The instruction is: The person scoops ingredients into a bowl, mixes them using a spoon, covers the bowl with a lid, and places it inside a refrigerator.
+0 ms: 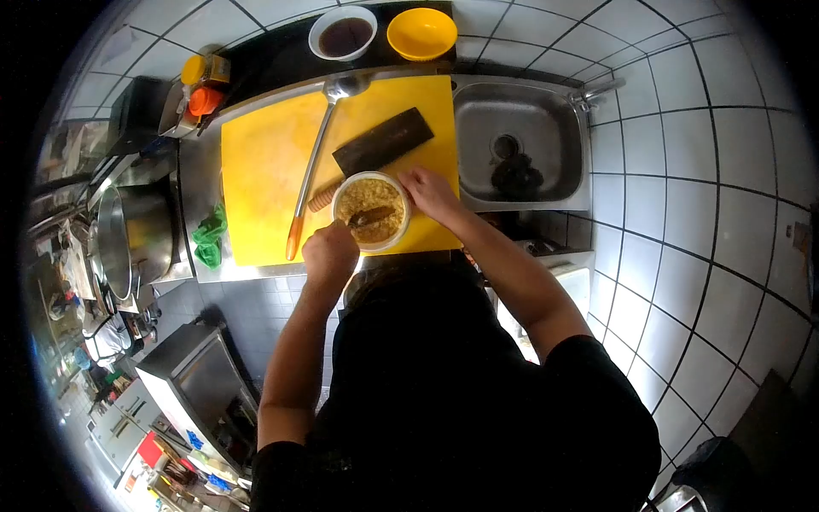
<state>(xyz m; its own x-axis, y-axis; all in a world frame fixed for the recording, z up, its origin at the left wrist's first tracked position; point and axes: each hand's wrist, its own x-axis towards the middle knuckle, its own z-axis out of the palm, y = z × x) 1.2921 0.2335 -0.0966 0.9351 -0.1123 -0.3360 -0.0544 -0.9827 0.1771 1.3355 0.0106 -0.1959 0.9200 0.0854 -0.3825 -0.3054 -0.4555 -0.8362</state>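
A white bowl (pixel 404 242) of minced, yellowish food (pixel 363 196) stands at the front of the yellow cutting board (pixel 264 154). My left hand (pixel 331 253) is closed at the bowl's left side, around the handle of a spoon (pixel 373 216) whose head rests in the food. At the right rim, my right hand (pixel 429 193) grips the bowl between thumb and fingers. Just behind the bowl lies a cleaver (pixel 384 142) with a dark blade, its wooden handle partly covered by the bowl. A long metal ladle (pixel 314 154) with an orange grip lies left of the cleaver.
A steel sink (pixel 554 154) with dark stuff near its drain adjoins the board on the right. Behind the board stand a bowl of dark liquid (pixel 343 36) and a yellow bowl (pixel 422 34). Green plastic (pixel 209 235) lies left, near a large pot (pixel 132 243).
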